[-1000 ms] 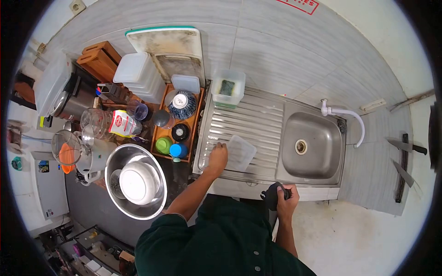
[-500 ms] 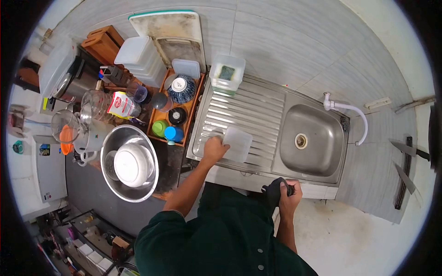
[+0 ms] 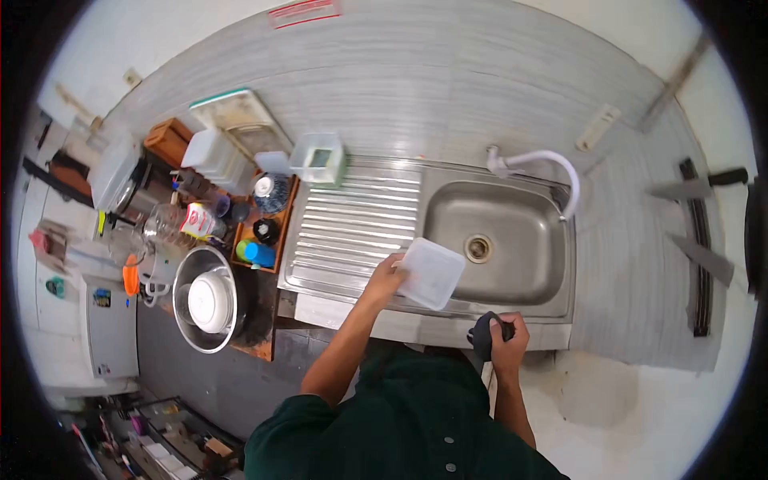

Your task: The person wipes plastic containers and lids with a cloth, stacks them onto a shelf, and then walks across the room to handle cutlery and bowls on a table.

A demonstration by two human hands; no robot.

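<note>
My left hand (image 3: pixel 387 282) grips the left edge of a translucent plastic lid or shallow container (image 3: pixel 434 274), held above the front left corner of the sink basin (image 3: pixel 520 240). Near the counter's front edge, my right hand (image 3: pixel 510 340) is closed around a small black object (image 3: pixel 482 336) that I cannot identify. Left of the basin lies the ribbed metal drainboard (image 3: pixel 352 212). A clear tub (image 3: pixel 318 160) with a green sponge inside stands at its back left corner.
Left of the drainboard, a wooden tray (image 3: pixel 286 228) holds a patterned bowl, a black item and a blue cup. A steel bowl (image 3: pixel 182 320) with a white bowl inside sits nearer. A white faucet (image 3: pixel 532 158) arches over the basin; knives (image 3: pixel 692 189) hang on the right wall.
My left hand has picked the translucent plastic piece up from the drainboard and moved it right to the sink. The view has shifted right. My right hand still holds the black object.
</note>
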